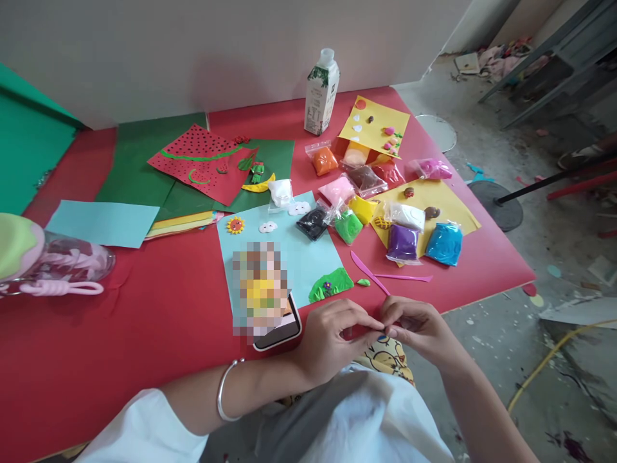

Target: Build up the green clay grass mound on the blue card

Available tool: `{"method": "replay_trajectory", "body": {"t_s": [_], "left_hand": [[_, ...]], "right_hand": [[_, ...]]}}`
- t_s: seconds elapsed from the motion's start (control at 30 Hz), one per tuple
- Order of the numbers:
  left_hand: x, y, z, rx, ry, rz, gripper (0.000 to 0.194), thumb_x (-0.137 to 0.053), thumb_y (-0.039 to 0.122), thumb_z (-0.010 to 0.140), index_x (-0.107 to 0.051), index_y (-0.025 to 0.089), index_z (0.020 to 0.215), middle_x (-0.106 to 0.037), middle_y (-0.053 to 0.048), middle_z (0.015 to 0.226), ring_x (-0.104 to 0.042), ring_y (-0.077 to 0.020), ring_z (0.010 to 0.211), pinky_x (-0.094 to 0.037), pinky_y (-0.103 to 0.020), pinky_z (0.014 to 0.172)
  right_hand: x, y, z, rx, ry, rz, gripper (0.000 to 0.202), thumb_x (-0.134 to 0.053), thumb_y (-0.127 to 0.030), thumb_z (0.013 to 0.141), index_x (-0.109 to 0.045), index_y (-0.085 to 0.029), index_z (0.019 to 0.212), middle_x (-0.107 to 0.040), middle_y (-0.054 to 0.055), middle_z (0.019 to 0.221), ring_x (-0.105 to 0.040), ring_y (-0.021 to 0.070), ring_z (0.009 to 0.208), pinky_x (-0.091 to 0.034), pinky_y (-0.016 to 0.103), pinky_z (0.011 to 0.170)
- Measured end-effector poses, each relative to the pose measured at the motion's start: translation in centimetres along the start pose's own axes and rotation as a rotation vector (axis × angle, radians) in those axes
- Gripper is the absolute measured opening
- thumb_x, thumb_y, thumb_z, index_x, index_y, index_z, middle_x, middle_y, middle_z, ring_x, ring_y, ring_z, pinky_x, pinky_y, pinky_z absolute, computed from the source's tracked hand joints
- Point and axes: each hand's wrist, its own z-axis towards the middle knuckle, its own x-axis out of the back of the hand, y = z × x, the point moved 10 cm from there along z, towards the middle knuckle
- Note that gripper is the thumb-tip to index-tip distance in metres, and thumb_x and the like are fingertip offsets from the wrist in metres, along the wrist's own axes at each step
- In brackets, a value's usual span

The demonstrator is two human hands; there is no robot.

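Left hand [332,335]: thumb and forefinger are closed together in a pinch, tips met by those of the other hand; anything between them is too small to tell.
Right hand [420,329]: thumb and forefinger are likewise brought together, just above the lap.
Phone [285,334]: laid beside the left wrist, across the lower edge of the blue sheet [299,257]; its screen is partly pixelated.
Grass [332,284]: green clay, topped with a purple flower [327,285], is set at the lower right of the blue sheet, near the fingers.
Green bit [363,282]: placed on the red table [168,321], just right of the grass.
Pink tools [369,272]: two are laid beyond the right hand, the blade of one pointed away.
Blue sheet decor: a sun [236,225] and two clouds [268,227] are seen near the far edge.
Packets [403,243]: clay in many colours is bagged and spread beyond the tools, partly over a yellow sheet [457,209].
Red sheet [193,154]: covered in dark dots and laid on green card [137,151].
Far edge: a carton [321,96] is stood upright beside a decorated yellow card [378,122].
Left side: a pink-strapped bottle [77,257] is laid down.
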Motion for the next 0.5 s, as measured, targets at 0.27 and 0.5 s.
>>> {"method": "replay_trajectory", "body": {"t_s": [0.27, 0.5], "left_hand": [[-0.26, -0.12, -0.23, -0.012, -0.017, 0.019, 0.013, -0.067, 0.024, 0.085, -0.074, 0.018, 0.093, -0.072, -0.005, 0.080, -0.066, -0.0125, 0.071, -0.055, -0.023, 0.066], [-0.25, 0.07, -0.17, -0.012, -0.018, 0.007, 0.008, -0.068, 0.022, 0.083, -0.073, 0.016, 0.087, -0.071, -0.005, 0.077, -0.065, -0.0120, 0.068, -0.054, -0.022, 0.063]], "right_hand": [[-0.13, 0.48, -0.07, -0.010, -0.025, 0.005, 0.032, -0.072, -0.046, 0.078, -0.068, -0.017, 0.066, -0.063, 0.006, 0.065, -0.059, 0.0152, 0.059, -0.047, 0.026, 0.052], [-0.20, 0.44, 0.05, -0.017, -0.034, -0.001, 0.031, -0.072, -0.045, 0.079, -0.069, -0.017, 0.066, -0.062, 0.006, 0.065, -0.058, 0.0141, 0.058, -0.046, 0.024, 0.051]]}}
